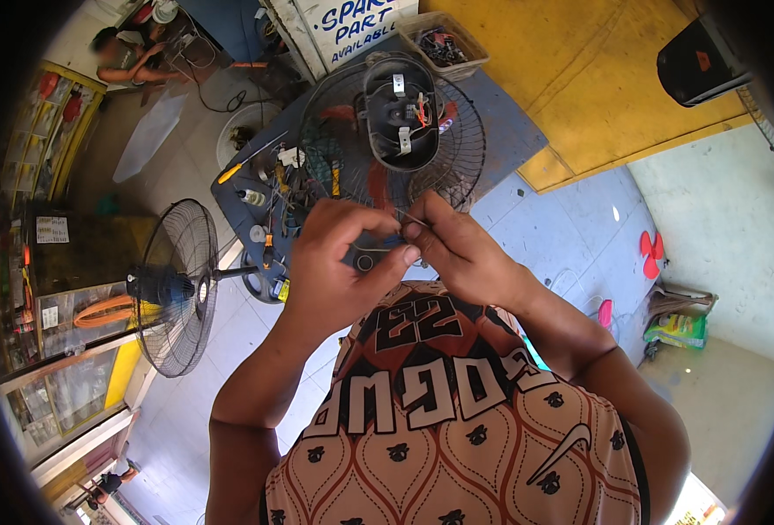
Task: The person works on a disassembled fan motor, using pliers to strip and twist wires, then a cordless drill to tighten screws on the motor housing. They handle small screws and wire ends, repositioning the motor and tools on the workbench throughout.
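Note:
Both my hands are raised close together in front of my chest, above the near edge of the dark work table [505, 122]. My left hand [330, 258] curls with thumb and forefinger near each other. My right hand [461, 249] pinches in against it. Between the fingertips is a thin wire-like piece [418, 229], mostly hidden by the fingers. Just beyond them lies a fan with a round wire guard [470, 114] and reddish blades. On top of it sits a black oval housing [400, 153], with coloured wires [422, 109] showing inside.
Screwdrivers [268, 251], a small bottle [251, 198] and loose parts crowd the table's left side. A parts basket [444, 44] stands at the far edge. To the left is a standing fan [177, 287]. Another person [133, 57] sits at far left.

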Demonstrator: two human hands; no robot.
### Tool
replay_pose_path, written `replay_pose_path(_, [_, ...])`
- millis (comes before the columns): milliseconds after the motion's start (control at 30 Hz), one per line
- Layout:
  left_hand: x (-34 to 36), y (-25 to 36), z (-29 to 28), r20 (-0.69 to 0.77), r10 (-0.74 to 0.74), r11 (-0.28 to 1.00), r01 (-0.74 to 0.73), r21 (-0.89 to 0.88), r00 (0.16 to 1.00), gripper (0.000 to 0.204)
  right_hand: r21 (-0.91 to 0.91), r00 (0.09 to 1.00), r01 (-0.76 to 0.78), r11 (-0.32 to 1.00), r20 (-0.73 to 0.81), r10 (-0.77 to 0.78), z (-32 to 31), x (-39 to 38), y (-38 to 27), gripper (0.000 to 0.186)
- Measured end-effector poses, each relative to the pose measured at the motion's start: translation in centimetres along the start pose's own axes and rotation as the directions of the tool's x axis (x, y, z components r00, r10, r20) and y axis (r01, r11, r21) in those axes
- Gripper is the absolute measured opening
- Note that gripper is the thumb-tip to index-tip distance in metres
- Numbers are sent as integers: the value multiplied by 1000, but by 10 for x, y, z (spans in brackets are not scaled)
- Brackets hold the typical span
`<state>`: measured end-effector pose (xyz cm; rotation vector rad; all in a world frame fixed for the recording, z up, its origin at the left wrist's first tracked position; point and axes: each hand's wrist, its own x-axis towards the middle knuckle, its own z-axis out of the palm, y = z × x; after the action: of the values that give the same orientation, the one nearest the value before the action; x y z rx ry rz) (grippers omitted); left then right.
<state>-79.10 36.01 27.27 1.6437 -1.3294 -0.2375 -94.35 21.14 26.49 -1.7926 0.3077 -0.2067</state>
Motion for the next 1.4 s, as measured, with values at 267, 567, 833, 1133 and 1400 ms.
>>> replay_pose_path(267, [-3,-12,-10,359,-519,596,629,-499,776,12,134,992,122,983,-32,-119,3,-2,5,18])
replay_pose_path(567, [-18,-19,-6,74,-66,998,65,28,995,9,-27,997,23,999,-74,-25,7,1,2,13])
replay_pose_path(833, [-22,-27,7,-81,239,937,-208,280,968,16,-19,992,-18,1000,-126,15,11,6,3,13])
replay_pose_path(1133, [-16,-36,4,-84,150,963,-127,236,985,10,-69,986,145,987,-75,-150,13,12,10,14])
replay_pose_path(1400, [-21,-39,2,355,-674,407,727,-553,647,10,-387,909,374,843,-29,-417,12,22,22,21])
